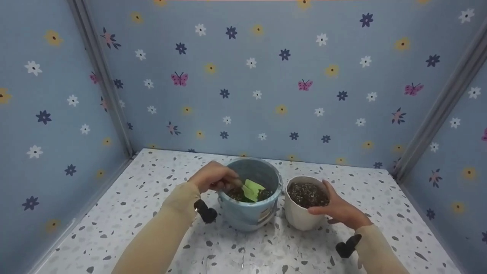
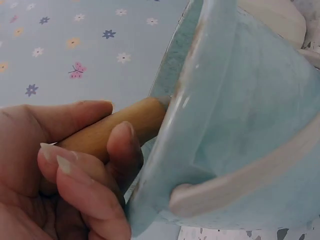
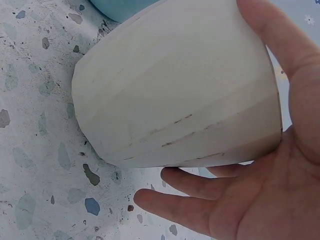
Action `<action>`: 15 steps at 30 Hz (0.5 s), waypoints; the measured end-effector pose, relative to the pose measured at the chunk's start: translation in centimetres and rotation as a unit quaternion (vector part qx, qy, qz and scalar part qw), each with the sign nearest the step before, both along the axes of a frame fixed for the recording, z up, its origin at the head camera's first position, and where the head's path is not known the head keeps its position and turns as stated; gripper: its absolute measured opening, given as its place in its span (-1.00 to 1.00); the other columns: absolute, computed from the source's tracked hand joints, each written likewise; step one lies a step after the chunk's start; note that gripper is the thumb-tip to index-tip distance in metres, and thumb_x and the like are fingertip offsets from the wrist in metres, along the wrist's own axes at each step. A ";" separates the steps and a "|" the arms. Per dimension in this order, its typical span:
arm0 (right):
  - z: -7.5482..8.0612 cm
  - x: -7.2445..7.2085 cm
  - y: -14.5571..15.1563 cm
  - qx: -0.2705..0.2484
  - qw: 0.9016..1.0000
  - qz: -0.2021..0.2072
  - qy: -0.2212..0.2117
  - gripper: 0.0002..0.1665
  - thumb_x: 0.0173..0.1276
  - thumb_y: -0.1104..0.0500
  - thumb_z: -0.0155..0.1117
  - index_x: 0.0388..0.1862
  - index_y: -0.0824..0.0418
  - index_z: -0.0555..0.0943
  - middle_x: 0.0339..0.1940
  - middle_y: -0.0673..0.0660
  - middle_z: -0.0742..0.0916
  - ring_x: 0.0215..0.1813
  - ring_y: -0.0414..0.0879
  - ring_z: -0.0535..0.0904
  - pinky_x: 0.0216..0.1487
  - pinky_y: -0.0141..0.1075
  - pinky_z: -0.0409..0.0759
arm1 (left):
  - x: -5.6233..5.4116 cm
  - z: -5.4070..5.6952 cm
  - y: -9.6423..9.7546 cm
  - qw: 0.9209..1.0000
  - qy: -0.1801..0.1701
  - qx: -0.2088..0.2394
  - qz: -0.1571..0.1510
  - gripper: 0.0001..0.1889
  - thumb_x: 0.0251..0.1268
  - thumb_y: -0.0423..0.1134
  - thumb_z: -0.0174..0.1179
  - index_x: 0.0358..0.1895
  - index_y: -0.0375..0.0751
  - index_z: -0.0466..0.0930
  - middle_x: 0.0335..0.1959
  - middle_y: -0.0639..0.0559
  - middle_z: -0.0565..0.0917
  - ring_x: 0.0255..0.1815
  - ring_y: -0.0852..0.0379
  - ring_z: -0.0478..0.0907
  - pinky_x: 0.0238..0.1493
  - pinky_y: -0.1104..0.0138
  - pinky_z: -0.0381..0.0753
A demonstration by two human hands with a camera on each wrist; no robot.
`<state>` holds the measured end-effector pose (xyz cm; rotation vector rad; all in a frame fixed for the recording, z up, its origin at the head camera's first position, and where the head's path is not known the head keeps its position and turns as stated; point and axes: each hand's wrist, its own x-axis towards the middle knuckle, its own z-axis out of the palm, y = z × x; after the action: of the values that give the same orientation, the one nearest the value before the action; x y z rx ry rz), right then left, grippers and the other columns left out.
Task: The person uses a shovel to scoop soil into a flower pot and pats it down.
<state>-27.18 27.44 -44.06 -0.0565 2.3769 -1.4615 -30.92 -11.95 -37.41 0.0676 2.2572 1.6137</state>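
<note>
My left hand (image 1: pixel 215 178) grips the wooden handle of a small trowel (image 2: pixel 132 122) at the left rim of a light blue bucket (image 1: pixel 243 215). Inside the bucket, the trowel's green blade (image 1: pixel 252 190) slants down against dark soil (image 1: pixel 265 195). To the right stands a white faceted flowerpot (image 1: pixel 298 217), filled with dark, speckled potting soil (image 1: pixel 308 194). My right hand (image 1: pixel 344 209) holds this pot from its right side, thumb on the near part and index finger at the rim. In the right wrist view, the other fingers stretch along the pot's side.
Bucket and pot stand close together on a white speckled tabletop (image 1: pixel 152 182). Blue floral panels (image 1: pixel 243 95) rise behind and at both sides, with grey posts (image 1: pixel 102 76) at the corners. A pale bucket handle (image 2: pixel 240 182) hangs along the bucket's outer wall.
</note>
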 end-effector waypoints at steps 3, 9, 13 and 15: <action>-0.1 -0.1 0.1 -0.001 1.000 -0.001 -0.002 0.50 0.17 -0.02 0.55 0.60 0.03 -0.48 0.56 0.44 -0.27 0.47 0.55 -0.10 0.15 0.40 0.32 | 0.0 -0.1 -0.1 1.000 -0.007 0.021 0.008 -0.81 0.26 -0.21 0.26 -0.32 -0.23 0.81 -0.56 -0.02 0.66 -0.72 0.26 0.30 -0.65 0.44 0.28; -0.2 -0.3 0.1 -0.005 1.000 -0.003 -0.001 0.52 0.15 -0.03 0.56 0.60 0.01 -0.47 0.56 0.42 -0.27 0.48 0.54 -0.09 0.15 0.39 0.33 | 0.0 -0.2 -0.4 0.999 -0.011 0.045 0.024 -0.80 0.29 -0.19 0.25 -0.28 -0.22 0.81 -0.55 0.01 0.65 -0.71 0.26 0.29 -0.64 0.42 0.30; -0.3 -0.3 0.2 0.003 1.000 -0.003 -0.003 0.51 0.16 -0.06 0.55 0.60 0.00 -0.48 0.57 0.41 -0.27 0.48 0.52 -0.04 0.17 0.37 0.33 | -0.2 -0.4 -0.5 0.998 -0.012 0.057 0.035 -0.79 0.30 -0.18 0.26 -0.25 -0.23 0.81 -0.55 0.00 0.65 -0.72 0.26 0.30 -0.64 0.41 0.33; -0.3 -0.3 0.2 0.004 1.000 -0.002 -0.005 0.50 0.18 -0.06 0.54 0.60 -0.01 -0.49 0.57 0.41 -0.28 0.47 0.52 -0.03 0.18 0.36 0.32 | -0.2 -0.6 -0.6 0.997 -0.011 0.063 0.041 -0.79 0.30 -0.18 0.26 -0.24 -0.23 0.81 -0.56 0.01 0.64 -0.71 0.26 0.31 -0.63 0.41 0.34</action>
<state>-27.47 27.67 -44.34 -0.0419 2.3753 -1.4510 -31.15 -12.51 -37.96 -0.0110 2.1648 1.7900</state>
